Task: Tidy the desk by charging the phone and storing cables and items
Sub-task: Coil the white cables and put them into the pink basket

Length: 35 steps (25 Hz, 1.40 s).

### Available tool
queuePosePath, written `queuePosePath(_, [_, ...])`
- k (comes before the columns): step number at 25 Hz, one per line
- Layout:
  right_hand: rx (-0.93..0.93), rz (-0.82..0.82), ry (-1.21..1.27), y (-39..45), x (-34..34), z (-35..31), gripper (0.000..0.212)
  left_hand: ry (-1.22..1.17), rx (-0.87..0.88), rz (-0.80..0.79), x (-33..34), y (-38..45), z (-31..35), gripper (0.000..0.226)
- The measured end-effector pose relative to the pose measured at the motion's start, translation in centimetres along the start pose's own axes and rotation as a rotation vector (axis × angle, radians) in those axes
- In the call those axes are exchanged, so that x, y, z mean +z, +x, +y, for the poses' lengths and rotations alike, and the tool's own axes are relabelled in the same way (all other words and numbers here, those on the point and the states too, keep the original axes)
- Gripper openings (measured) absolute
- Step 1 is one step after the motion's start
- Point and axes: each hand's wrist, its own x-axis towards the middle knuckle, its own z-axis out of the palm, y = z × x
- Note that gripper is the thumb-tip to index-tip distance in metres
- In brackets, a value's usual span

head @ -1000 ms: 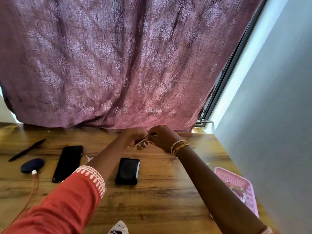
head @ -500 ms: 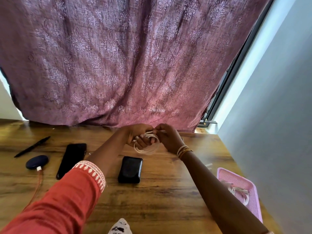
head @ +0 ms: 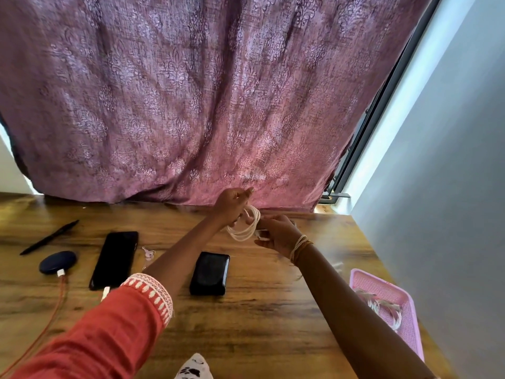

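A white cable (head: 247, 227) is wound in several loops around the fingers of my left hand (head: 232, 206), raised above the far middle of the wooden desk (head: 262, 310). My right hand (head: 276, 233) pinches the cable's end and plug just beside the loops. A black phone (head: 114, 259) lies flat on the left with a white plug at its near end. To the phone's left sits a dark round charger pad (head: 58, 262) with an orange cable (head: 46, 324). A black case (head: 210, 272) lies near the middle. At the right edge stands a pink tray (head: 410, 299) holding coiled white cables.
A black pen (head: 49, 237) lies at the far left. A small clear item (head: 149, 254) rests beside the phone. A purple curtain (head: 205, 105) hangs along the desk's far edge. A grey wall borders the right side. A patterned white object (head: 194, 369) shows at the near edge.
The loose cable end has been wound into a coil on my left hand. My left hand has risen toward the curtain, and my right hand has dropped lower beside the coil.
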Motion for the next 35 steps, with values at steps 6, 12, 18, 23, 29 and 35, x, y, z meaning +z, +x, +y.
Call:
queuePosePath(6, [0.081,-0.097,0.269,1.2,-0.6,0.8,0.01,-0.082,-0.083,-0.059,1.2,-0.7,0.5,0.057])
queuePosePath(12, [0.125,-0.156,0.448,1.8,0.1,1.5,0.022,-0.021,-0.046,-0.056,1.6,-1.0,0.2,0.06])
queuePosePath(18, [0.12,-0.116,0.403,1.7,-0.3,1.4,0.016,-0.188,-0.063,-0.196,1.2,-1.4,0.5,0.047])
queuePosePath(23, [0.084,-0.168,0.394,1.6,-0.1,1.6,0.018,-0.194,-0.07,-0.187,1.1,-1.0,-0.1,0.052])
queuePosePath(29, [0.163,-0.323,0.474,0.1,0.1,1.0,0.018,-0.065,0.001,0.189,2.0,0.0,-0.3,0.052])
queuePosePath(35, [0.16,-0.171,0.331,0.1,-0.1,0.6,0.02,0.073,-0.054,0.369,1.6,0.3,-1.5,0.054])
